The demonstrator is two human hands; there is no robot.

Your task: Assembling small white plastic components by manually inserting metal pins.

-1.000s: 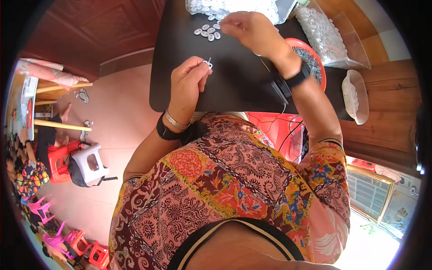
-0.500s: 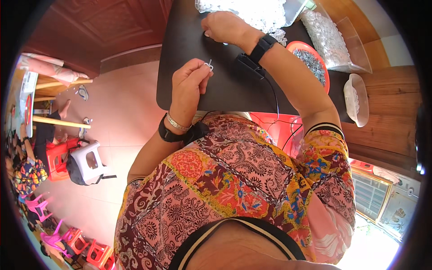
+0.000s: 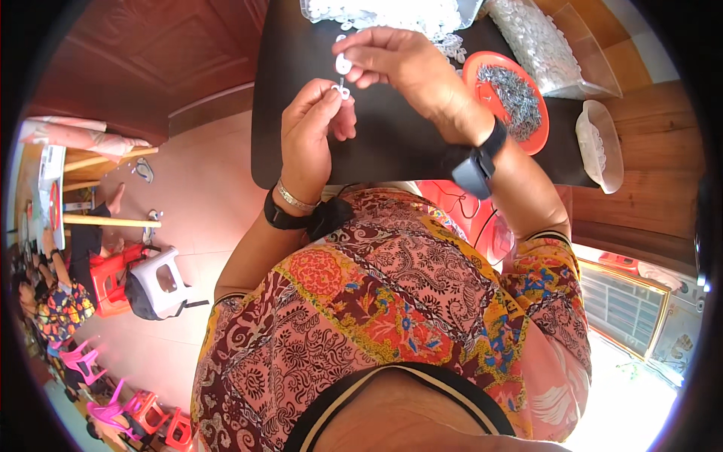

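Over the dark table's left side, my left hand (image 3: 310, 128) pinches a small white plastic clip (image 3: 341, 92) between thumb and fingers, with a thin metal pin pointing up out of it. Just above it, my right hand (image 3: 403, 68) pinches a small round white plastic piece (image 3: 343, 65). The white piece is at the tip of the pin; whether they touch I cannot tell. A heap of similar white pieces (image 3: 392, 13) lies in a clear container beyond my right hand, and some are spilled by its edge. A red bowl (image 3: 468, 74) of grey metal pins stands right of my right hand.
At the far right stands a clear box (image 3: 599, 64) with a bag of white pieces (image 3: 536, 49). A small clear tray (image 3: 611, 143) sits at the table's right edge. To the left are a grey-and-white stool (image 3: 160, 282), red stools and people at another table.
My right hand has come back from the far heap toward my left hand, now with a small white piece in its fingers. My left hand has risen slightly, still pinching the clip.
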